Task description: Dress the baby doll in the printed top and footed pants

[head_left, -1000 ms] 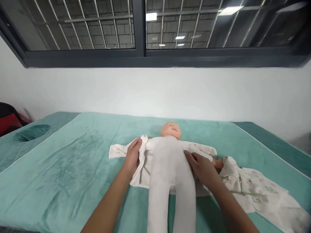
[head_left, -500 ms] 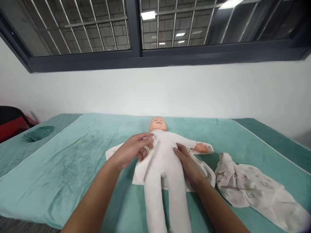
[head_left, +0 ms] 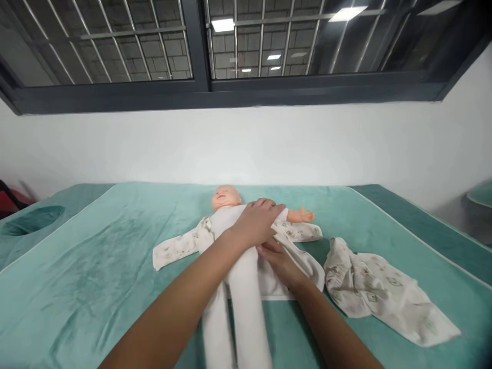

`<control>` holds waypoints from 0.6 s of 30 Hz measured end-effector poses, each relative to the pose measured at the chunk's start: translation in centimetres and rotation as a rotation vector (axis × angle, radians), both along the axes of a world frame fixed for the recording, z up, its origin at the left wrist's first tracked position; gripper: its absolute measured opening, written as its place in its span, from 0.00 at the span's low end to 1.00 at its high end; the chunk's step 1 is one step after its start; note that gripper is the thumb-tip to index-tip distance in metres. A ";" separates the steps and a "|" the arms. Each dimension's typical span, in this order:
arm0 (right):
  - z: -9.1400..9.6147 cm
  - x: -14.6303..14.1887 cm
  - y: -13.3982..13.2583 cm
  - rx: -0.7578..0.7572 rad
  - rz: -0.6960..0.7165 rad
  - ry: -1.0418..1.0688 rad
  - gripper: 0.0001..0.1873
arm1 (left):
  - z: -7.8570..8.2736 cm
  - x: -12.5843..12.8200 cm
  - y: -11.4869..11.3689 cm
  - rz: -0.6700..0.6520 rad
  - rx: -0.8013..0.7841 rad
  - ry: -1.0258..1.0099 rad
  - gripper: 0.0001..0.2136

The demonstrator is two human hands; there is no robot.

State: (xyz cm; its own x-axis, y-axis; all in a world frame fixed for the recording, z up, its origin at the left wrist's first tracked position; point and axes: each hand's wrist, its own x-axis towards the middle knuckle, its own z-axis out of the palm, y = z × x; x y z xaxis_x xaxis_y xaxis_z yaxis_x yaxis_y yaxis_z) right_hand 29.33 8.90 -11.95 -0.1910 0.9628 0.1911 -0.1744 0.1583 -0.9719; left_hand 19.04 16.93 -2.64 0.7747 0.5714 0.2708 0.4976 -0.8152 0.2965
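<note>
A baby doll (head_left: 248,287) in a white bodysuit with long legs lies on its back, slightly turned, its head (head_left: 226,197) toward the wall. Spread beneath it is a white printed baby shirt (head_left: 175,251), one sleeve out to each side. The doll's bare hand (head_left: 305,215) sticks out at the right above the other sleeve. Reaching across the torso, my left hand (head_left: 255,221) is wrapped over the doll's far side. Just below it, my right hand (head_left: 280,264) is closed at the shirt's cloth beside the waist; its fingertips are partly hidden.
A second printed baby garment (head_left: 380,282) lies crumpled at the right. Under everything is a green padded bed (head_left: 96,287) with an oval hole (head_left: 34,220) at the left. A white wall (head_left: 246,148) and a barred window (head_left: 115,46) are behind it.
My left hand has moved right, from the doll's left-hand side across its torso. The doll has turned a little, and its hand at the right has come off the printed sleeve.
</note>
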 end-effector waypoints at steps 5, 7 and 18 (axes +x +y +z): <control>-0.3 1.8 0.2 0.065 -0.305 -0.395 0.15 | -1.0 2.6 2.1 0.094 0.089 0.330 0.17; -0.1 3.4 0.8 0.059 -0.579 -0.684 0.13 | -1.0 2.1 2.8 0.103 0.093 0.326 0.13; 1.3 9.0 3.7 -0.143 -0.608 -0.815 0.18 | 1.6 -1.8 2.9 0.143 0.158 0.413 0.11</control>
